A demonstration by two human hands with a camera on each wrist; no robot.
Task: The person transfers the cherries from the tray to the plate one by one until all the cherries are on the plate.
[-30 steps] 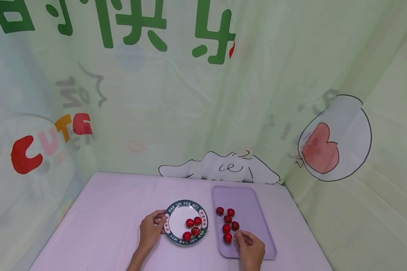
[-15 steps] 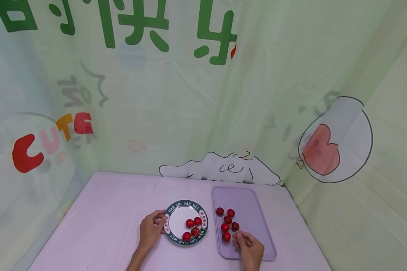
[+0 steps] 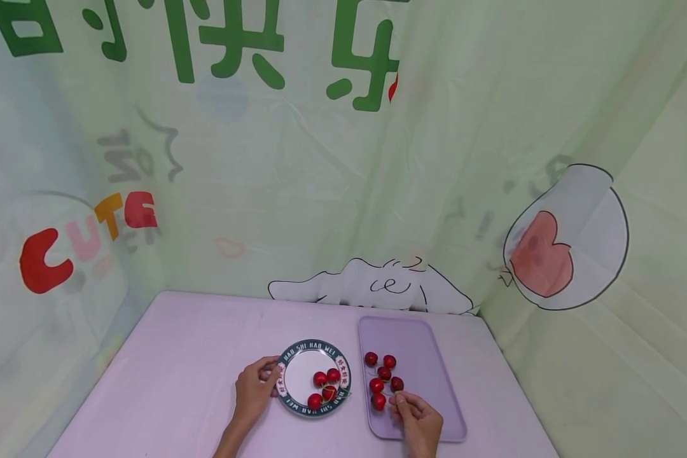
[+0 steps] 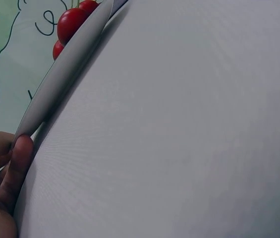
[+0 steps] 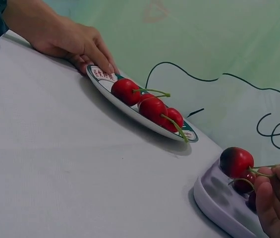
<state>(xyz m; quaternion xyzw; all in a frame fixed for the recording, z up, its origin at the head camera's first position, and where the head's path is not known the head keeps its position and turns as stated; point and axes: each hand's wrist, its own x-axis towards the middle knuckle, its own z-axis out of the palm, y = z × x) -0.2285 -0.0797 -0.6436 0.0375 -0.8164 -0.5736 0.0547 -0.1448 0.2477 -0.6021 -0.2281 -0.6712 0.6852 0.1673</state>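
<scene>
My left hand (image 3: pixel 254 391) grips the left rim of a round plate (image 3: pixel 299 375) with a dark green lettered border, thumb on top and fingers at the edge. Several red cherries (image 3: pixel 320 379) with green stems lie on the plate's right side. Over the lower part of a lilac tray (image 3: pixel 409 343), my right hand (image 3: pixel 420 425) pinches the stem of a cherry (image 5: pixel 236 162) between thumb and fingertips. That cherry hangs at the tray's left rim in the right wrist view. Close by on the tray are several more cherries (image 3: pixel 389 361).
A pale pink-white cloth covers the table (image 3: pixel 200 343). Behind it hangs a pale green curtain (image 3: pixel 298 191) with printed letters and drawings. The plate and tray stand side by side with a narrow strip of table between them.
My right hand has shifted slightly left, and two cherries beside its fingertips have moved left with it. The left hand and plate stay in place.
</scene>
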